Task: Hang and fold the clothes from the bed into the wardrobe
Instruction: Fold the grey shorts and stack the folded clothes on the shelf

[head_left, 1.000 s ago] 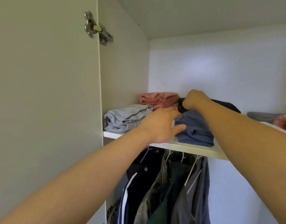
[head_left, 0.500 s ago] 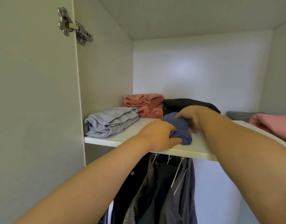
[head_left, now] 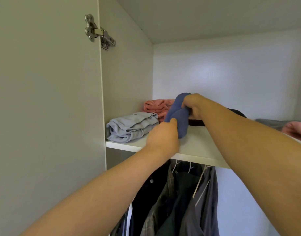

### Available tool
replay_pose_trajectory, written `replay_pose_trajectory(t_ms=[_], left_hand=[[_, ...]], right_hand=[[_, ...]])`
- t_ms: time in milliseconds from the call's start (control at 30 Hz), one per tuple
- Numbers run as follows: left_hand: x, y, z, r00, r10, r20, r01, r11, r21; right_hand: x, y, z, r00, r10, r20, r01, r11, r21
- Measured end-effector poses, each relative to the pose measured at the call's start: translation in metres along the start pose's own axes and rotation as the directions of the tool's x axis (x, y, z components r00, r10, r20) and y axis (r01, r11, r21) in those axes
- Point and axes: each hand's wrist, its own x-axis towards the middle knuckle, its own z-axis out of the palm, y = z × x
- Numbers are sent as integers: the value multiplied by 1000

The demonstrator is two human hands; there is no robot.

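A folded blue garment (head_left: 179, 116) stands bunched and lifted above the white wardrobe shelf (head_left: 195, 149). My right hand (head_left: 193, 106) grips its upper end and my left hand (head_left: 163, 138) holds its lower front edge. To the left lies a folded light grey garment (head_left: 129, 128). Behind it sits a folded pink garment (head_left: 156, 106). A black garment (head_left: 197, 122) lies at the back, mostly hidden by my right arm.
The open wardrobe door (head_left: 44, 116) with a metal hinge (head_left: 97, 30) fills the left. Under the shelf hang several dark shirts and jackets (head_left: 177, 201) on hangers. A grey item (head_left: 270, 123) and a pink item (head_left: 296, 130) lie on the shelf at the right.
The blue garment went from lying flat on the shelf to being gathered and raised by both hands, moving back toward the pink and black clothes.
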Motion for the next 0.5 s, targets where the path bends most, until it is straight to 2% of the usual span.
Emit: replay_pose_trajectory(t_ms=[67, 133, 200, 267, 400, 500], left_hand=[[3, -19, -23, 997, -6, -81, 17, 991, 132], [10, -42, -48, 983, -9, -181, 53, 969, 242], [19, -65, -71, 967, -12, -255, 92, 947, 306], [26, -85, -89, 963, -35, -266, 136, 919, 370], [31, -114, -90, 979, -132, -156, 192, 860, 472], [26, -125, -72, 987, -151, 51, 102, 845, 525]], right_hand=[[1, -13, 7, 1000, 25, 16, -27, 993, 113], [4, -28, 18, 998, 53, 34, -61, 946, 319], [5, -42, 35, 997, -41, 66, 2, 863, 505], [6, -47, 58, 987, -107, 122, 16, 814, 581], [28, -36, 106, 970, -132, 203, -29, 771, 636], [37, -13, 133, 976, 0, 216, -109, 865, 490]])
